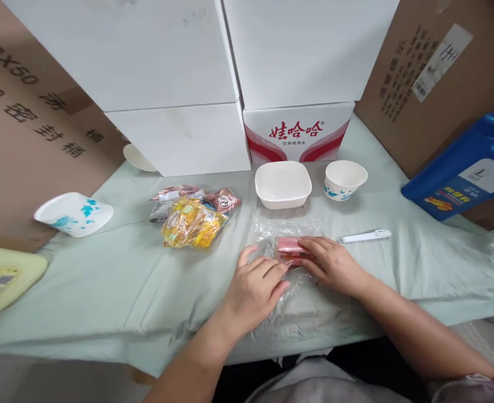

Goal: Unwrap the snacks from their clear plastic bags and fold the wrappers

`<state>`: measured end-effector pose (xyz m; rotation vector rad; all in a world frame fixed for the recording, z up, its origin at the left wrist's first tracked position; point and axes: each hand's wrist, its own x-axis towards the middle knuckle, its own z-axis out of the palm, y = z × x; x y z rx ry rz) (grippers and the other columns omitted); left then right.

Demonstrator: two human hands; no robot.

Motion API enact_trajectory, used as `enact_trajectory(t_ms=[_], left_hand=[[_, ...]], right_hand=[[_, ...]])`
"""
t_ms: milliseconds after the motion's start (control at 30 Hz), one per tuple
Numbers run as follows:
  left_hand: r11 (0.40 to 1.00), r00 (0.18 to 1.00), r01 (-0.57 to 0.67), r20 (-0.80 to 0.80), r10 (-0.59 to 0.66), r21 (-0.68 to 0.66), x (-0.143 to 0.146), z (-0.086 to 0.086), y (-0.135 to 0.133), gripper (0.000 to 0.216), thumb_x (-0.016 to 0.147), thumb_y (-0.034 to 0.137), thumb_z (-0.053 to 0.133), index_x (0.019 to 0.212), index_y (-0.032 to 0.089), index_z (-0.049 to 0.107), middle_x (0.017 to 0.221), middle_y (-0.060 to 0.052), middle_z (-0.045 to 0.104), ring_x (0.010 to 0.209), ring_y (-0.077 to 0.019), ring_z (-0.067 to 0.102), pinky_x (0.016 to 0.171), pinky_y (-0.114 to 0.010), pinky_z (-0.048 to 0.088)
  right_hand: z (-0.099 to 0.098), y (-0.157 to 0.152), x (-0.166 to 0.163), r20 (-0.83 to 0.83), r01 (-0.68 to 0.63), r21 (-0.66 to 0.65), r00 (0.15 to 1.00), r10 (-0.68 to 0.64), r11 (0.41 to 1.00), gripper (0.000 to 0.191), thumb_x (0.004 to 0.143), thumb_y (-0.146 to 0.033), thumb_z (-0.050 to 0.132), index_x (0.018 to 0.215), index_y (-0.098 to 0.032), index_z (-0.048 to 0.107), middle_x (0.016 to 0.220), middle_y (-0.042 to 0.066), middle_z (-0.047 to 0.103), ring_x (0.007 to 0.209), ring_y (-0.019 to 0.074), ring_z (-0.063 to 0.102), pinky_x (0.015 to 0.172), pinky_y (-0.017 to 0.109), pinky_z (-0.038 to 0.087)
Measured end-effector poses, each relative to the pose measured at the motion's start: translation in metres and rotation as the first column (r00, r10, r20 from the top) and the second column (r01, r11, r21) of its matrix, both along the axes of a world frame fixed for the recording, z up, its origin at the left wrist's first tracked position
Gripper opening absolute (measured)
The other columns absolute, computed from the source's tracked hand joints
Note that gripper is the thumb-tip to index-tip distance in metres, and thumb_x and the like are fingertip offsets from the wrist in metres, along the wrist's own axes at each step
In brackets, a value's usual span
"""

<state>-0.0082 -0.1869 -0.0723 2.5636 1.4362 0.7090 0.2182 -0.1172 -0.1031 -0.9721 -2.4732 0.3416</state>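
Observation:
A pink packet lies inside a clear plastic bag on the pale green cloth. My right hand grips the packet from the right with its fingers closed on it. My left hand presses on the bag just left of the packet, fingers curled together on the plastic. Both hands are at the table's near middle.
A white square bowl and a paper cup stand behind the bag. A white utensil lies to the right. Snack packets sit left of centre. A tipped paper cup, white boxes and a blue jug ring the table.

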Motion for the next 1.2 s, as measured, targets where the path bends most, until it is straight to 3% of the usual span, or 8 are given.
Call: enact_trajectory(t_ms=[167, 400, 500, 667, 833, 1000, 1100, 1200], left_hand=[[0.974, 0.996, -0.057, -0.084, 0.039, -0.217, 0.0, -0.015, 0.004, 0.016, 0.076, 0.023, 0.075, 0.085, 0.021, 0.062, 0.082, -0.003, 0.066, 0.087, -0.0262, 0.062, 0.096, -0.05, 0.038], [0.963, 1.0, -0.012, -0.006, 0.011, -0.268, -0.009, -0.019, 0.006, 0.044, 0.066, 0.032, 0.082, 0.104, 0.022, 0.061, 0.113, -0.007, 0.062, 0.109, -0.0307, 0.054, 0.091, -0.043, 0.045], [0.962, 0.999, -0.034, -0.035, 0.025, -0.269, -0.011, -0.02, 0.006, 0.06, 0.062, 0.032, 0.085, 0.115, 0.022, 0.058, 0.121, -0.009, 0.059, 0.113, -0.0329, 0.053, 0.094, -0.046, 0.045], [0.962, 0.999, -0.027, -0.034, 0.018, -0.273, -0.015, -0.025, 0.006, 0.05, 0.06, 0.035, 0.086, 0.102, 0.022, 0.062, 0.121, -0.01, 0.06, 0.115, -0.0344, 0.053, 0.095, -0.049, 0.045], [0.96, 0.998, -0.049, -0.045, 0.038, -0.275, -0.017, -0.031, 0.008, 0.058, 0.053, 0.038, 0.088, 0.103, 0.024, 0.062, 0.14, -0.011, 0.048, 0.14, -0.043, 0.029, 0.109, -0.061, 0.03], [0.944, 0.996, -0.08, -0.072, 0.06, -0.321, -0.015, -0.028, 0.008, 0.067, 0.052, 0.038, 0.089, 0.111, 0.023, 0.062, 0.141, -0.015, 0.048, 0.139, -0.0486, 0.03, 0.108, -0.066, 0.029], [0.935, 0.994, -0.081, -0.102, 0.049, -0.344, -0.015, -0.024, 0.007, 0.07, 0.052, 0.04, 0.089, 0.114, 0.022, 0.061, 0.144, -0.017, 0.046, 0.139, -0.0499, 0.028, 0.108, -0.067, 0.028], [0.933, 0.995, -0.076, -0.086, 0.049, -0.352, -0.015, -0.023, 0.007, 0.072, 0.052, 0.039, 0.089, 0.116, 0.023, 0.061, 0.145, -0.017, 0.046, 0.139, -0.0501, 0.029, 0.107, -0.067, 0.029]], right_hand=[[0.007, 0.003, -0.003, 0.072, 0.138, -0.08, 0.989, -0.132, 0.987, 0.031, 0.097, -0.029, 0.045, 0.125, -0.021, 0.054, 0.113, 0.011, 0.069, 0.098, 0.024, 0.067, 0.083, 0.039, 0.053], [0.021, -0.003, -0.026, 0.242, -0.069, 0.04, 0.969, 0.057, 0.997, 0.062, 0.077, -0.045, 0.074, 0.129, -0.017, 0.053, 0.127, 0.017, 0.061, 0.112, 0.0337, 0.057, 0.093, 0.05, 0.045], [0.025, 0.002, -0.03, 0.29, -0.058, 0.015, 0.956, 0.052, 0.998, 0.05, 0.087, -0.037, 0.062, 0.131, -0.016, 0.051, 0.123, 0.014, 0.064, 0.107, 0.0284, 0.061, 0.088, 0.042, 0.048], [0.03, 0.016, -0.03, 0.387, -0.005, 0.073, 0.922, -0.023, 0.997, 0.035, 0.094, -0.027, 0.049, 0.125, -0.013, 0.054, 0.107, 0.012, 0.071, 0.095, 0.0253, 0.066, 0.081, 0.037, 0.048], [0.029, 0.021, -0.037, 0.494, 0.033, 0.177, 0.861, -0.118, 0.984, 0.032, 0.094, -0.032, 0.051, 0.119, -0.012, 0.056, 0.103, 0.015, 0.07, 0.092, 0.0268, 0.066, 0.079, 0.036, 0.047], [0.04, 0.029, -0.029, 0.528, 0.013, 0.008, 0.849, -0.016, 1.0, 0.046, 0.083, -0.035, 0.067, 0.123, -0.016, 0.054, 0.104, 0.012, 0.07, 0.092, 0.0259, 0.067, 0.072, 0.032, 0.048], [0.055, 0.045, -0.013, 0.335, 0.068, -0.228, 0.942, 0.013, 0.971, 0.034, 0.086, -0.028, 0.061, 0.118, -0.02, 0.057, 0.105, 0.008, 0.072, 0.092, 0.0223, 0.068, 0.075, 0.032, 0.05], [0.07, 0.07, 0.0, 0.025, 0.044, -0.508, 0.999, -0.037, 0.86, 0.035, 0.088, -0.042, 0.058, 0.113, -0.018, 0.062, 0.104, 0.008, 0.072, 0.092, 0.0228, 0.068, 0.08, 0.036, 0.052]])
